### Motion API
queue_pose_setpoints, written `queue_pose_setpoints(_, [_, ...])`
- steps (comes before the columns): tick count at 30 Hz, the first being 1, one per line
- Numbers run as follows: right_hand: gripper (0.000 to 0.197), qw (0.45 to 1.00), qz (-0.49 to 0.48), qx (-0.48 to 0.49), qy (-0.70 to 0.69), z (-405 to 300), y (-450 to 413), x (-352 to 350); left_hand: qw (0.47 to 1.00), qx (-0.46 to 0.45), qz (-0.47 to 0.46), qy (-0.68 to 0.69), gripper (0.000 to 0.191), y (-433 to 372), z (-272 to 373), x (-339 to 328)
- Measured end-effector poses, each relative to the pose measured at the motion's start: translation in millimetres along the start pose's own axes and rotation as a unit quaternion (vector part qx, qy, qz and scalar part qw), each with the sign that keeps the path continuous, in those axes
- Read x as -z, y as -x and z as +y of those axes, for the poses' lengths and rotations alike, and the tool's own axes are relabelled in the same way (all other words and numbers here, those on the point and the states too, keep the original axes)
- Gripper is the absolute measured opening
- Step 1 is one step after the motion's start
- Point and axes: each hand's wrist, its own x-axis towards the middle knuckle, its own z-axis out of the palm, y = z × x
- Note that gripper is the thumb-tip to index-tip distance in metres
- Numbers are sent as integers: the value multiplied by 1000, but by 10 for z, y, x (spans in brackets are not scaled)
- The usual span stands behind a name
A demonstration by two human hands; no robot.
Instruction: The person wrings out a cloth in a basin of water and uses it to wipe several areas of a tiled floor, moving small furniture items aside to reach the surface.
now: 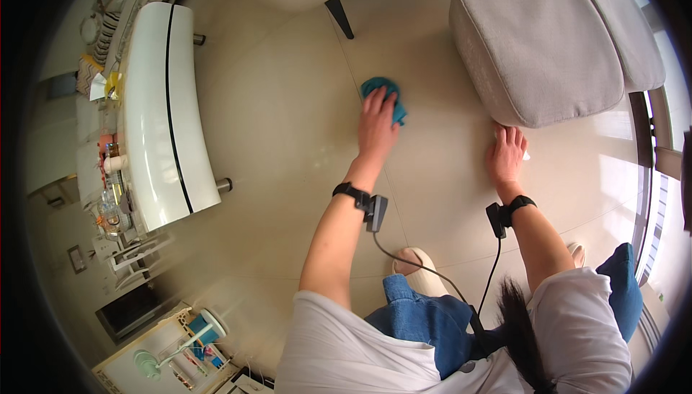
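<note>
My left hand lies on a crumpled teal cloth, its fingers spread over the cloth and pressing it to the glossy beige tiled floor. On the right, my right hand rests on the floor, close beside the lower corner of a grey upholstered seat. A small white thing shows at the edge of that hand; whether the hand holds it cannot be told. Both wrists wear black straps with cabled devices.
A glossy white cabinet on metal legs stands at the left. A black furniture leg reaches the floor at the top. My slippered foot is below the left hand. A desk with a mint-green lamp is at the lower left.
</note>
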Motion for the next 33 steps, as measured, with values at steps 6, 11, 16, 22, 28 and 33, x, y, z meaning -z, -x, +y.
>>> queue_pose_setpoints(6, [55, 1000, -20, 3, -7, -88, 1, 25, 992, -5, -84, -90, 66, -1020, 162, -228])
queue_pose_setpoints(11, [53, 1000, -22, 6, 13, -7, 27, -11, 984, 124, 6, -129, 62, -637, -561, -116])
queue_pose_setpoints(16, [52, 1000, -25, 1, -3, -63, 27, 16, 968, 191, 17, -162, 55, -140, -845, 77])
queue_pose_setpoints(22, [50, 1000, -23, 0, -5, -36, 33, -6, 995, 13, -2, -96, 60, -467, -183, -215])
queue_pose_setpoints(28, [49, 999, -53, -4, -8, 9, 62, -73, 990, 54, -39, -122, 62, -1166, -181, -233])
queue_pose_setpoints(33, [51, 997, -68, -15, -26, 26, 109, -51, 985, 78, -19, -155, 56, -780, -382, -276])
